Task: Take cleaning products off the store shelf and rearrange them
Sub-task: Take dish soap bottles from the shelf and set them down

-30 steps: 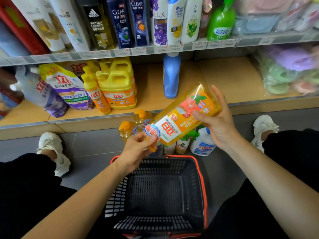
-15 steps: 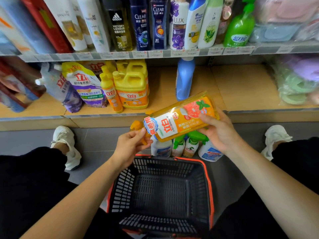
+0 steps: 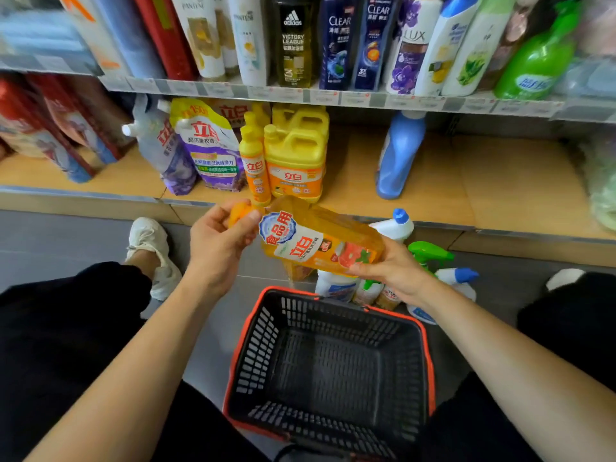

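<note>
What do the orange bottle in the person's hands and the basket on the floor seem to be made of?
The orange bottle: probably clear, glossy plastic; the orange liquid shows through the wall and light glints on it, with a printed label stuck on.
The basket: seemingly rigid moulded plastic, matte black with slotted walls and an orange-red rim; nothing shines like metal.

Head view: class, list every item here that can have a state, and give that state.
detergent bottle, on its side, held in the air.
left hand, grips the bottle's cap end.
right hand, holds the bottle's base.
basket, upright on the floor.
yellow jug, upright on the shelf, capped.
blue bottle, upright on the shelf.
</note>
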A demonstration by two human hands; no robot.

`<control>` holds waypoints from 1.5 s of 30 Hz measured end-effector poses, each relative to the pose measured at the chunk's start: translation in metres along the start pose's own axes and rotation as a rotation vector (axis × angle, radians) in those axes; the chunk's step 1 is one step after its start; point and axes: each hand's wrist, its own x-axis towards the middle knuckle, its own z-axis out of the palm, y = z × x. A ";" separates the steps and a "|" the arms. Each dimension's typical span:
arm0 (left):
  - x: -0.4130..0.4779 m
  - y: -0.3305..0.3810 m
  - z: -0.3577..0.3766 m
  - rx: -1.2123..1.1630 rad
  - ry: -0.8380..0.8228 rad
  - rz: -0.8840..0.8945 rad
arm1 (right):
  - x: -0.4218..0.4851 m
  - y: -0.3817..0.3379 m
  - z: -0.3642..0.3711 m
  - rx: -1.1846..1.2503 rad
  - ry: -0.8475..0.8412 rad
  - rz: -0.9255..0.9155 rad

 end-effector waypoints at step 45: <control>0.024 -0.126 -0.030 0.840 -0.250 -0.437 | 0.017 0.108 0.010 -1.248 -0.359 -0.015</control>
